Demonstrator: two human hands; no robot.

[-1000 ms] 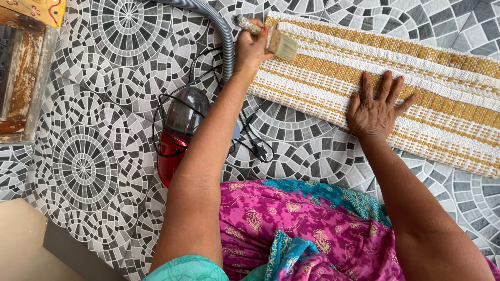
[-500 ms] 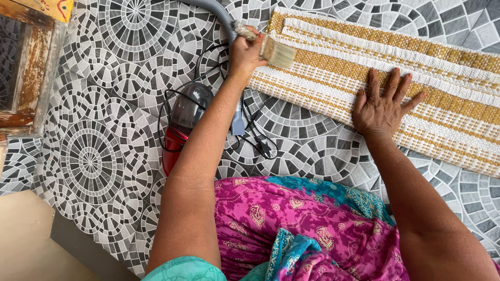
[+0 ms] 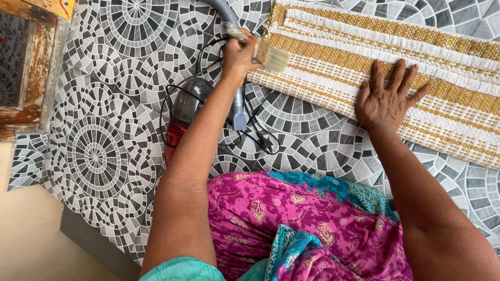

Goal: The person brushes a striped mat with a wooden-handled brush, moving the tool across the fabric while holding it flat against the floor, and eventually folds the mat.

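Left hand (image 3: 238,54) clenched on wooden-handled bristle brush (image 3: 260,49), upper centre, bristles now lifted just off edge of yellow-and-white woven mat (image 3: 396,57) | right hand (image 3: 388,96) flat, released, still pressing mat | red handheld vacuum (image 3: 182,117) beside left arm on patterned tile floor (image 3: 94,151).

The floor (image 3: 94,156) is tiled in grey, black and white fan-shaped mosaic circles. A woven rug (image 3: 416,67) with yellow and white stripes lies flat on it, running slantwise. Just beside the rug's near end lies a small vacuum cleaner (image 3: 182,117) with a red body and a dark clear dome, on its side. Its grey hose (image 3: 225,9) curves away past the rug's end, and its flat nozzle (image 3: 239,112) rests on the tiles between the vacuum cleaner and the rug. A black cord (image 3: 263,140) loops loosely on the tiles around the nozzle, close to the rug's near edge. A worn wooden frame (image 3: 36,62) stands well apart from the rug, beyond the vacuum cleaner.
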